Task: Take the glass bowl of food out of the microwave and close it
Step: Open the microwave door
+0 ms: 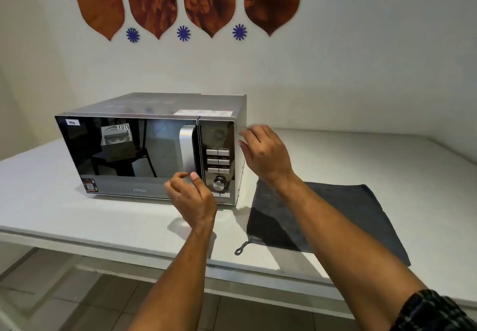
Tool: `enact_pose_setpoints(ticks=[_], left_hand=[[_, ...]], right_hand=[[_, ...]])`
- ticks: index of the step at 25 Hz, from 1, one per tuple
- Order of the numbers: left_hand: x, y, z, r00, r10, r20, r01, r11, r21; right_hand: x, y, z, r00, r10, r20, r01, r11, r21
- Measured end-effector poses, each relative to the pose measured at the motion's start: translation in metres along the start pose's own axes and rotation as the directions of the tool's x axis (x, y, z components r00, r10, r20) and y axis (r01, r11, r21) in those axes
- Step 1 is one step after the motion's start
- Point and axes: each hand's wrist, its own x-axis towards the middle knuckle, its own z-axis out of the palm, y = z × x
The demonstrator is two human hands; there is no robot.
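A silver and black microwave (pixel 124 150) stands on a white counter (pixel 77 217), its mirrored door shut. The glass bowl is hidden; the door only shows reflections. My left hand (pixel 192 196) hovers just below the door's vertical silver handle (pixel 188 150), fingers curled and apart, holding nothing. My right hand (pixel 265 152) is at the microwave's right side, next to the control panel (pixel 219 160), fingers spread against or close to the casing; I cannot tell whether it touches.
A dark grey cloth (pixel 343 217) with a hanging loop lies flat on the counter right of the microwave, under my right forearm. A white wall with brown and blue decorations (pixel 183 3) rises behind. The counter's front edge runs below my arms, tiled floor beneath.
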Motion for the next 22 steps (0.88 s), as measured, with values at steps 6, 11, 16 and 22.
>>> enact_pose_setpoints(ticks=[6,11,16,22], left_hand=[[0.012,0.003,0.01,0.986,-0.125,0.109,0.138,0.982,-0.129],[0.027,0.006,0.008,0.947,-0.219,0.233,0.259,0.953,-0.158],[0.034,0.006,0.01,0.933,-0.264,0.243,0.306,0.94,-0.153],[0.037,0.005,0.014,0.955,-0.22,0.197,0.253,0.954,-0.162]], right_hand=[[0.052,-0.021,0.032,0.985,0.015,0.174,-0.025,0.998,0.054],[0.05,-0.02,0.044,0.972,0.138,0.189,-0.15,0.987,0.05],[0.049,-0.02,0.048,0.985,0.119,0.122,-0.126,0.99,0.056],[0.05,-0.019,0.049,0.994,0.089,0.067,-0.093,0.994,0.059]])
